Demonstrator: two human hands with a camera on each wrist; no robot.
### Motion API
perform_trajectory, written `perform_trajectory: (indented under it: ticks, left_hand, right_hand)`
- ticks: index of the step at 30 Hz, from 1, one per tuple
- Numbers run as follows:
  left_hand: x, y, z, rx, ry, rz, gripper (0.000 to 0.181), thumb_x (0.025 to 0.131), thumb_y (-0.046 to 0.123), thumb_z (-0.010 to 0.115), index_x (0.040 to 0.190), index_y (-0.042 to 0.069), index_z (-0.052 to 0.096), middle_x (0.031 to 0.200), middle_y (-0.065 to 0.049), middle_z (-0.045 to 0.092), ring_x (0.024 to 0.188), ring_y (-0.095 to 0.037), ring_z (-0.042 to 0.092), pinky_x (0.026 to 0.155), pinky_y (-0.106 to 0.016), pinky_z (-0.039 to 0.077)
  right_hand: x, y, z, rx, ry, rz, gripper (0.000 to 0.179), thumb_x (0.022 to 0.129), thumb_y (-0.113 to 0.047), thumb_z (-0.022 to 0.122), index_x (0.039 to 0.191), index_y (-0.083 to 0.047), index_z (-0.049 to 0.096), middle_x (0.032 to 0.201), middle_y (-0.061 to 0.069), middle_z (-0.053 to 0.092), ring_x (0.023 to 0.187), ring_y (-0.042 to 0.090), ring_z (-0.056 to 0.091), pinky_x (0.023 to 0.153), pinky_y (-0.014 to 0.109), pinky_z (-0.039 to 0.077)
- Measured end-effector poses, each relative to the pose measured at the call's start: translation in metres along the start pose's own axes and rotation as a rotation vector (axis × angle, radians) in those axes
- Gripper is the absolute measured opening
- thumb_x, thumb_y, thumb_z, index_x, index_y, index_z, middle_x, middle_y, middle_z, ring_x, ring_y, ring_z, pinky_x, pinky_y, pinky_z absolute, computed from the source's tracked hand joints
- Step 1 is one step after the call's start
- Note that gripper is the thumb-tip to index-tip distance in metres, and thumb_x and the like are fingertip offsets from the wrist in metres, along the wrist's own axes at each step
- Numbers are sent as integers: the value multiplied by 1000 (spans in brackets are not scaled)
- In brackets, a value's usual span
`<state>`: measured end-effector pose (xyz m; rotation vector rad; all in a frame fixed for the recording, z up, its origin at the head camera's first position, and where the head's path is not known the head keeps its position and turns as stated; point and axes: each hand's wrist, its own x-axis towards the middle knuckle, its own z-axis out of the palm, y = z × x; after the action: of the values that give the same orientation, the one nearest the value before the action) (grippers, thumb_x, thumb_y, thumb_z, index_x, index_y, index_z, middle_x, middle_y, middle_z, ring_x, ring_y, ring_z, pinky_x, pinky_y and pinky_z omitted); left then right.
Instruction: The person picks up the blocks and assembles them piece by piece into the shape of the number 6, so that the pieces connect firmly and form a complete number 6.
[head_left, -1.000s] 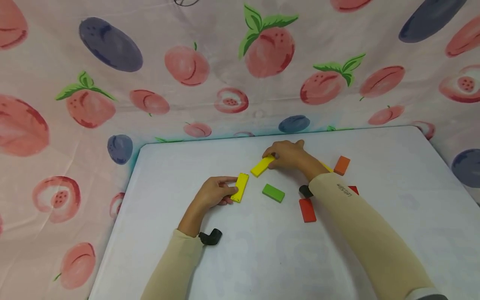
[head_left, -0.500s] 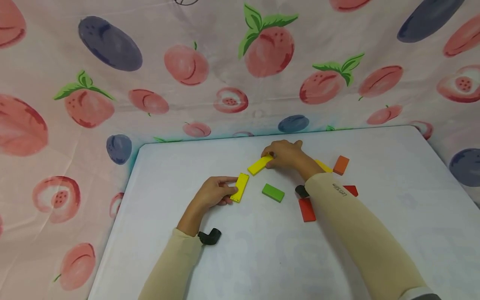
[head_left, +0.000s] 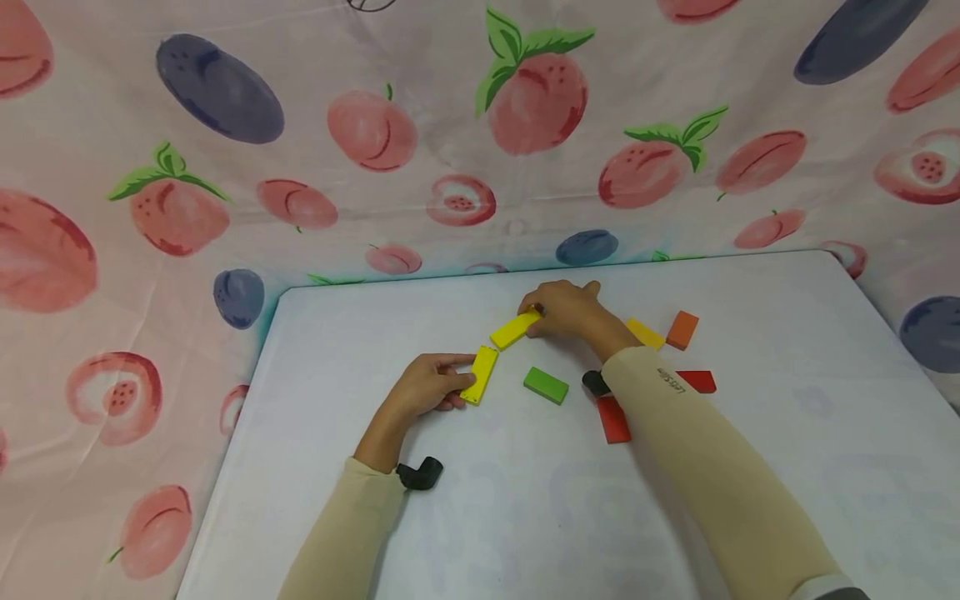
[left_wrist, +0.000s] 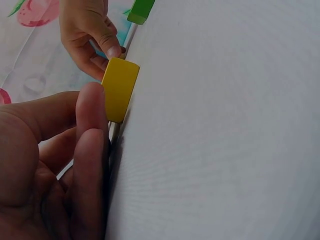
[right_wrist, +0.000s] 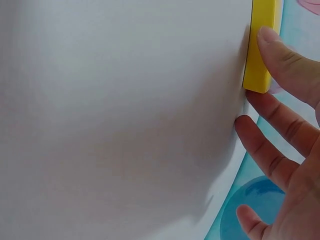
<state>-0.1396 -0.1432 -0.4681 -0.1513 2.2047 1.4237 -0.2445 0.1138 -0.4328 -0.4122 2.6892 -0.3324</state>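
Note:
My left hand [head_left: 431, 383] pinches a flat yellow block [head_left: 483, 371] between thumb and fingers, low over the white table. In the left wrist view, the end face of this yellow block [left_wrist: 120, 90] shows beyond the fingertips. Up and to the right, my right hand [head_left: 566, 310] grips a second yellow block [head_left: 512, 331] by its far end. The thumb presses this yellow block [right_wrist: 259, 60] in the right wrist view, while the other fingers spread below it. Both yellow blocks lie nearly end to end, forming a bend, with their near corners very close.
A green block [head_left: 547, 386] lies just right of the left hand's block. Around the right forearm are a red block [head_left: 615, 421], another red block [head_left: 699, 382], a yellow-orange block [head_left: 646, 333] and an orange block [head_left: 682, 330]. A fruit-patterned cloth [head_left: 300, 100] hangs behind the table [head_left: 525, 517].
My right hand has slid its yellow block slightly leftward, closer to the top of the left hand's block. The left hand has kept its place.

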Motion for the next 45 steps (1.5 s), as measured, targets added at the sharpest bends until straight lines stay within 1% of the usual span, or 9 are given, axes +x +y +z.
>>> perform_trajectory:
  ticks: [11, 20, 27, 34, 37, 41, 45]
  left_hand:
    - [1, -2, -1, 5, -1, -4, 44, 93, 30, 76, 136, 26, 68, 87, -6, 65, 63, -17, 69, 60, -23, 54]
    - [0, -1, -1, 3, -2, -4, 44, 93, 29, 76, 136, 26, 68, 85, -6, 64, 62, -16, 69, 59, -22, 54]
    - [1, -2, 0, -6, 4, -14, 43, 93, 29, 76, 136, 26, 68, 87, -6, 65, 62, -16, 69, 59, -22, 54]
    - [2, -2, 1, 2, 19, -16, 43, 92, 31, 77, 134, 27, 69, 83, -6, 65, 60, -16, 67, 59, -22, 54]
    - [2, -1, 2, 0, 22, -17, 42, 92, 31, 77, 133, 27, 69, 82, -6, 65, 59, -16, 67, 58, -22, 53]
    - [2, 0, 3, -23, 32, -19, 41, 92, 32, 77, 132, 27, 70, 78, -5, 65, 58, -16, 65, 57, -23, 52]
    - [3, 2, 4, -50, 49, -19, 39, 92, 31, 77, 131, 26, 71, 75, -5, 64, 55, -16, 63, 55, -23, 51]
  right_hand:
    - [0, -5, 0, -9, -6, -11, 40, 89, -37, 80, 128, -32, 71, 116, -1, 67, 113, 25, 54, 108, 78, 20]
    - [1, -7, -2, -19, -16, -1, 40, 89, -36, 81, 127, -32, 71, 113, 0, 66, 112, 26, 53, 108, 80, 19]
    - [1, -7, -3, -3, -29, -3, 39, 90, -36, 79, 128, -32, 71, 118, 0, 65, 114, 27, 52, 108, 80, 17]
    - [4, -7, -5, 2, -33, 3, 39, 89, -35, 80, 128, -32, 71, 120, 0, 65, 115, 26, 53, 108, 81, 15]
    - [5, -6, -5, 4, -36, 10, 41, 90, -35, 80, 129, -33, 70, 124, 0, 64, 117, 27, 52, 108, 82, 14]
    - [8, -6, -5, 13, -27, 18, 42, 90, -36, 79, 131, -33, 70, 130, -1, 63, 121, 28, 52, 109, 82, 12]
    - [11, -6, -5, 21, -11, 19, 41, 90, -36, 79, 130, -34, 70, 131, -2, 63, 123, 27, 53, 109, 83, 11]
